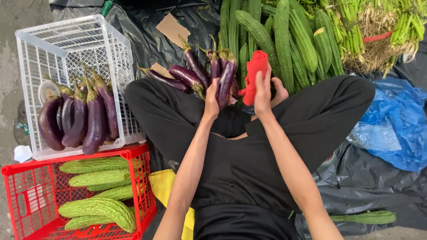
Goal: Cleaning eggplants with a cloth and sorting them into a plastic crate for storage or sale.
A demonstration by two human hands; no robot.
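Nearest, the red crate (18, 195) of bitter gourds (100, 207) runs off the bottom-left edge. Beyond it the white crate (66, 40) holds aubergines (80, 122). Right of that crate, the left hand (211, 100) closes around a purple aubergine (226, 80), fingers hidden behind it. The right hand (263, 91) grips a red cloth (253, 75). Farther, ridged gourds (284, 35) leave the top edge.

Blue plastic bag (396, 129) crumpled at right; no labels, signs, screens.
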